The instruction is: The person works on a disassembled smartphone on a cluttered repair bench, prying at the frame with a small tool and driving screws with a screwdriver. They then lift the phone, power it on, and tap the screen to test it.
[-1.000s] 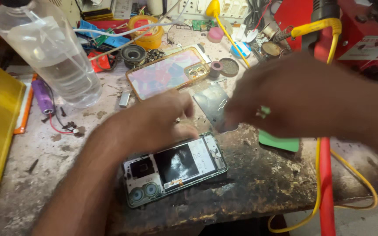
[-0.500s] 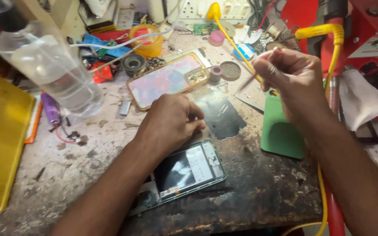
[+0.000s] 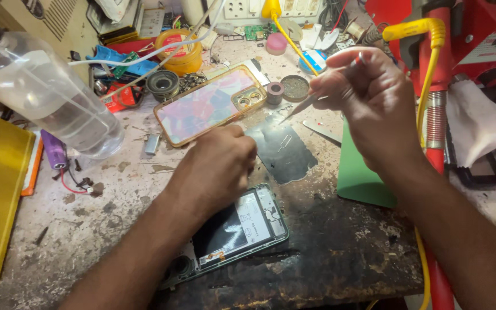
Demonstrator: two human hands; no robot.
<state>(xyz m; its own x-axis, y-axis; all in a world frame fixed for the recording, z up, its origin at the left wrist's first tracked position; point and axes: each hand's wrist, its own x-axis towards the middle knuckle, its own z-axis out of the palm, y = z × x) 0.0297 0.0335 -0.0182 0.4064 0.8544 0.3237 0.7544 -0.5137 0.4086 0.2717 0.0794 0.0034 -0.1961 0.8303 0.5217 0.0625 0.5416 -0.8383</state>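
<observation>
since half a second ago little moved: left hand (image 3: 219, 169) rests curled above one opened phone (image 3: 242, 227); right hand (image 3: 368, 95) pinches one tweezers (image 3: 305, 106), raised beyond.

Left hand (image 3: 216, 172) curled, knuckles up — right hand (image 3: 368, 97) raised, fingers (image 3: 340, 74) pinched.

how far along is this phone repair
Done: the opened phone lies back-off, its insides exposed. In hand: the left hand rests at the phone's top edge, and the right hand holds tweezers raised above the bench. Left: the phone is not yet closed, and the phone case lies apart.
</observation>
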